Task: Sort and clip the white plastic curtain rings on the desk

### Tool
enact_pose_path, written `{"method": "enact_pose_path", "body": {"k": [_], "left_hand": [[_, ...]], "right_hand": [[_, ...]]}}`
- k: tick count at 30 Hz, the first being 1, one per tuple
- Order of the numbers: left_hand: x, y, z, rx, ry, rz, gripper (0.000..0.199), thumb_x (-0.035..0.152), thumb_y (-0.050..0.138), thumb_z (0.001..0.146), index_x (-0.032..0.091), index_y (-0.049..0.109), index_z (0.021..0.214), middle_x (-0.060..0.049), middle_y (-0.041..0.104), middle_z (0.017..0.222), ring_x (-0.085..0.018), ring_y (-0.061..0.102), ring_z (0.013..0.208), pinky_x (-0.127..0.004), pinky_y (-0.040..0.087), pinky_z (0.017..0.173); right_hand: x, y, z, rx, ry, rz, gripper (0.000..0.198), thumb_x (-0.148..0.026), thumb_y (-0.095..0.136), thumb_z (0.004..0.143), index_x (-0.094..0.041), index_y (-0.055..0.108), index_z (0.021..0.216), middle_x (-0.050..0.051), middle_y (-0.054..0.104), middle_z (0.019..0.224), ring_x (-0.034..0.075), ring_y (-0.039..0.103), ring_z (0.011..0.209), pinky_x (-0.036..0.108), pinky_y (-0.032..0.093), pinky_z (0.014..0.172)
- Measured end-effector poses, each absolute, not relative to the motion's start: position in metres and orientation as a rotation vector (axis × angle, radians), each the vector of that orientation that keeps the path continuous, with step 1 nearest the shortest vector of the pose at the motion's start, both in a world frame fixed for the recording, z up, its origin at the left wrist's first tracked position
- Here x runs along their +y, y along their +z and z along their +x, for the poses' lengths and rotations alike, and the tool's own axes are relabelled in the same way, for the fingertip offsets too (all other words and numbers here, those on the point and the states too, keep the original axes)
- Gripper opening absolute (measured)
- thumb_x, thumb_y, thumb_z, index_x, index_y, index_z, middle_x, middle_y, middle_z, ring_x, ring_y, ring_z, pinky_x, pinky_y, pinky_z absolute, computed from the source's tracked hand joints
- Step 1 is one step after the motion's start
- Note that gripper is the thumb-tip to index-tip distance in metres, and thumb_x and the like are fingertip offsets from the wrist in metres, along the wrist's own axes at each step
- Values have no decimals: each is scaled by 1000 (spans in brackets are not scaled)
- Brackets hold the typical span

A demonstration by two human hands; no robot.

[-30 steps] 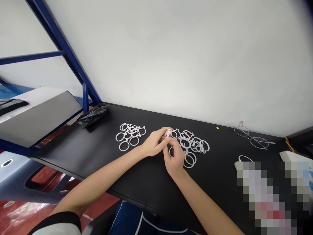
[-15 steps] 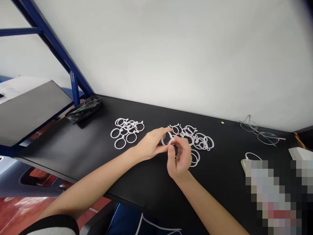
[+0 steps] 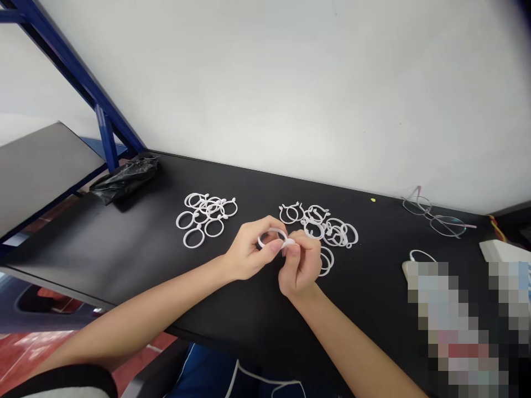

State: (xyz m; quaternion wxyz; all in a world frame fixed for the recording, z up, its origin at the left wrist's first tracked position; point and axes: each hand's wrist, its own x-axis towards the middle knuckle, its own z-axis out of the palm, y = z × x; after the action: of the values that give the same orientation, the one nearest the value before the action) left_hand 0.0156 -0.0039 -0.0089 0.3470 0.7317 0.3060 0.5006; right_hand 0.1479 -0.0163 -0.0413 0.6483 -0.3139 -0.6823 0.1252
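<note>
A white plastic ring (image 3: 262,241) with a small clasp is held between both hands above the black table (image 3: 249,309). My left hand (image 3: 252,250) has its thumb and fingers closed around the hoop. My right hand (image 3: 302,264) pinches the ring at its clasp, which the fingertips partly cover. Behind and right of my right hand lies a loose pile of similar white rings (image 3: 314,230), several with their ends apart. Another group of white rings (image 3: 193,237), whose clasps look joined, rests left of my left hand.
A crumpled black plastic bag (image 3: 126,178) lies at the table's far left corner, near a blue metal frame (image 3: 105,135). Eyeglasses (image 3: 446,224) rest by the wall on the right. A blurred-out object (image 3: 452,326) with a white cable and a white box (image 3: 504,251) are at the right.
The ring has turned to lie flatter in my fingers, and its clasp end now sits pinched in my right hand. My left fingers have closed further around the hoop. The view has shifted slightly.
</note>
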Motion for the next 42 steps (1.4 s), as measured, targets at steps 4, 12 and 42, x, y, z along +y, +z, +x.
{"method": "enact_pose_path", "body": {"k": [4,12,42], "left_hand": [[-8,-6,12,804,1300,1798,39,51,46,92,15,57,81,4,48,58,-8,40,49,-22,34,50],[-7,-11,10,821,1333,1620,46,51,41,94,16,55,68,4,39,49,-10,37,48,-27,36,53],[-6,-5,7,765,1407,1731,43,33,38,96,14,55,61,3,41,47,-9,37,43,-24,35,47]], "right_hand": [[-21,-40,148,-1664,151,-757,13,-20,40,95,-22,48,85,-2,47,63,13,44,51,26,36,47],[-25,-39,147,-1772,148,-691,15,-16,42,92,-22,53,84,-1,52,61,14,50,52,26,40,50],[-24,-40,142,-1877,188,-559,17,-13,36,94,-20,48,84,0,51,60,15,48,50,27,40,48]]}}
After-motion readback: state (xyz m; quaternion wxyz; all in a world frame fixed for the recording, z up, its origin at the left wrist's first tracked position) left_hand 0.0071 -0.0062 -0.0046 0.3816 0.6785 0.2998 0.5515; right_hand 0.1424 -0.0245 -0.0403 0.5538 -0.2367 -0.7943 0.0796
